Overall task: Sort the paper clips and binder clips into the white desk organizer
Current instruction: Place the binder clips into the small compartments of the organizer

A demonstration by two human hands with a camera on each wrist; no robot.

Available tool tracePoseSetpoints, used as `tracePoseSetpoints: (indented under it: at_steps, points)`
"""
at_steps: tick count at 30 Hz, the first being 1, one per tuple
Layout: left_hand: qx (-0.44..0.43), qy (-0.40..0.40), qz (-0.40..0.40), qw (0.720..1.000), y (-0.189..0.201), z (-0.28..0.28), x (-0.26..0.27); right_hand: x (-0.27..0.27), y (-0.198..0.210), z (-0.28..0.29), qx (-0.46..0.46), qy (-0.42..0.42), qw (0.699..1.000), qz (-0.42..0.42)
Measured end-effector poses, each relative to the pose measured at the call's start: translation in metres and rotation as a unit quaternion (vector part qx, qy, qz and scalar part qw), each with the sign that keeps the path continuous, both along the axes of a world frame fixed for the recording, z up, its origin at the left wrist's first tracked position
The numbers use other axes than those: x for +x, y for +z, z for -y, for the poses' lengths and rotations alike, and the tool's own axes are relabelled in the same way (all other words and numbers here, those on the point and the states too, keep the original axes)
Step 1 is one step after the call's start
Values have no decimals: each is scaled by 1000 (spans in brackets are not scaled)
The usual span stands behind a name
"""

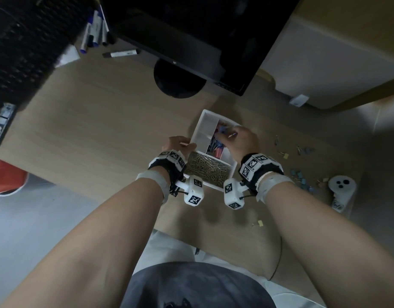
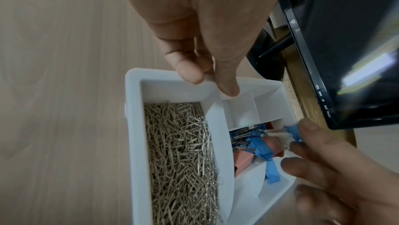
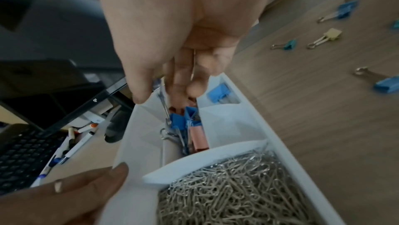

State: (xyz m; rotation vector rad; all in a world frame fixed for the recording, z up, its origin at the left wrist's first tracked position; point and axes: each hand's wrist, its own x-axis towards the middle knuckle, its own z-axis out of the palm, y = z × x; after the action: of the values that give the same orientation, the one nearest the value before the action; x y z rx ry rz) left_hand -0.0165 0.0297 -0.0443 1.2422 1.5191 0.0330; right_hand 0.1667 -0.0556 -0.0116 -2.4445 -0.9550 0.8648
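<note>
desk (image 1: 98,134) | on it: organizer (image 1: 201,121), binder clips (image 1: 302,150), monitor (image 1: 180,85), markers (image 1: 120,54)

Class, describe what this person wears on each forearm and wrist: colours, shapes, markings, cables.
Both forearms are bare, without sleeves. The left wrist and right wrist each carry a black strap with black-and-white square markers, a pale band behind it, and a white boxy camera unit underneath with a thin black cable.

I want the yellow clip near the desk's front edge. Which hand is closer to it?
Right. The right hand is over the organizer, nearer the yellow clip; the left hand holds the organizer's far side.
</note>
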Motion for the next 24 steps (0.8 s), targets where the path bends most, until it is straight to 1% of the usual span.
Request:
tracePoseSetpoints:
  at_steps: [2, 4, 7, 11, 13, 18, 21, 24]
  points:
    - [-1, 0, -4, 1000, -3, 0, 0, 4, 3, -2, -14, -49, 998, 40]
    - [2, 1, -4, 1000, -4, 0, -1, 12, -1, 4, -65, -71, 991, 89]
    - [0, 2, -4, 1000, -1, 0, -1, 19, -10, 12, -141, -28, 984, 100]
    - [-9, -5, 1, 1000, 1, 0, 0, 9, -23, 9, -176, 1, 975, 137]
    - [-8, -1, 2, 1000, 1, 1, 0, 5, -27, 8, -178, 0, 969, 174]
    - [-14, -1, 16, 1000, 0, 1, -3, -1, -36, 7, -141, -2, 962, 234]
    - [-29, 7, 35, 999, -1, 1, -6, -3, -37, 11, -110, 27, 955, 275]
    - [-42, 0, 46, 998, 1, -1, -7, 1, -38, 15, -108, 44, 954, 276]
